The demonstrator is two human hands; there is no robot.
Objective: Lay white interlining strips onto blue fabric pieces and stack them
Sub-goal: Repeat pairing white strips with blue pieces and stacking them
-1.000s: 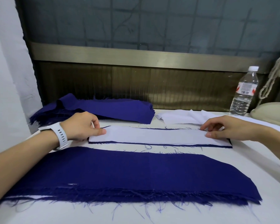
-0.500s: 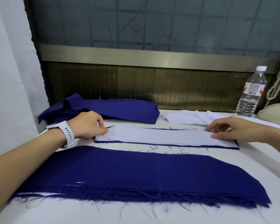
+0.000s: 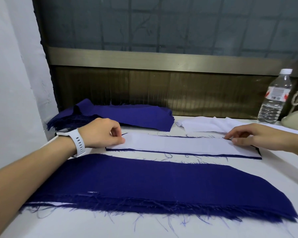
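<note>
My left hand point(image 3: 101, 133) and right hand point(image 3: 251, 138) each pinch an end of the strip point(image 3: 179, 144), laid on a blue piece point(image 3: 257, 154) on the counter point(image 3: 282, 177). The finished stack point(image 3: 136, 182) lies nearest me. The blue pile point(image 3: 127, 115) and spare strips point(image 3: 205, 126) behind suggest plenty left.

Hands: two, left hand point(image 3: 101, 133) and right hand point(image 3: 253, 137). Blue fabric: one near stack point(image 3: 144, 182), one far-left pile point(image 3: 127, 115), one single blue piece point(image 3: 257, 153) beneath one white interlining strip point(image 3: 179, 144). White interlining pile point(image 3: 205, 125): one, far right. Water bottle point(image 3: 275, 98): one. Wristwatch point(image 3: 79, 143): one.

At white strip point(image 3: 179, 145) ends: left hand point(image 3: 100, 133) pinches, right hand point(image 3: 251, 139) seemingly pinches too.
</note>
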